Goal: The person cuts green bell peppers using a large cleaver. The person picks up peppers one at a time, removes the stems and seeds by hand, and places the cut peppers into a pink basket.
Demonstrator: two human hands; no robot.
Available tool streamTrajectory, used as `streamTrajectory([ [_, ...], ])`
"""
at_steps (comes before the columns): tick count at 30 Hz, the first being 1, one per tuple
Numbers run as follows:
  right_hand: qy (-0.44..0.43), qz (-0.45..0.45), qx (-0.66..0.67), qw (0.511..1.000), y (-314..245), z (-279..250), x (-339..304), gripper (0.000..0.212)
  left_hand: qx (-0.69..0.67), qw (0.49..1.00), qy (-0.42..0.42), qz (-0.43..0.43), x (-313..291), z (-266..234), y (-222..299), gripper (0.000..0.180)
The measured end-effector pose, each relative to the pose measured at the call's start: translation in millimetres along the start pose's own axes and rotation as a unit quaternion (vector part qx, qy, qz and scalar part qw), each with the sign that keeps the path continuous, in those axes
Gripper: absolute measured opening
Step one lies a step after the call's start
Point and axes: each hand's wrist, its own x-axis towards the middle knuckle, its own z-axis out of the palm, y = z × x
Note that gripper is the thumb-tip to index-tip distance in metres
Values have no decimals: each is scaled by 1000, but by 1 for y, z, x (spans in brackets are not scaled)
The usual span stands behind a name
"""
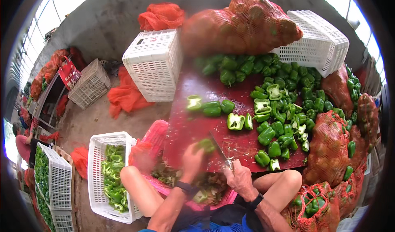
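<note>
My left hand [192, 163] is closed on a green bell pepper [206, 145] above the near part of a red tabletop [193, 127]; both are smeared by motion. My right hand [240, 177] grips a knife [219, 146], its blade pointing up and left, close to that pepper. Farther up the table lie a cut pepper half [235, 121] with a pale inside and a few other green peppers [212, 109]. A large heap of peppers [284, 116], some cut open, covers the right side. Below the table edge, a pink basket [227, 199] between my legs holds pepper scraps.
On my left stands a white crate [94, 178] of cut peppers. A red mesh sack [247, 26] lies across the table's far end, between white crates [150, 67]. More filled sacks [328, 145] line the right side. At far left a person [23, 143] sits by crates.
</note>
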Motion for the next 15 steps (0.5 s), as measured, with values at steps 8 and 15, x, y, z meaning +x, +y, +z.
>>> streamTrajectory([
  [8, -74, -91, -99, 988, 15, 7, 1, 21, 99, 989, 6, 108, 3, -3, 10, 27],
  [15, -84, -54, -43, 994, 0, 6, 25, 21, 111, 989, -6, 102, 7, -12, 13, 22],
])
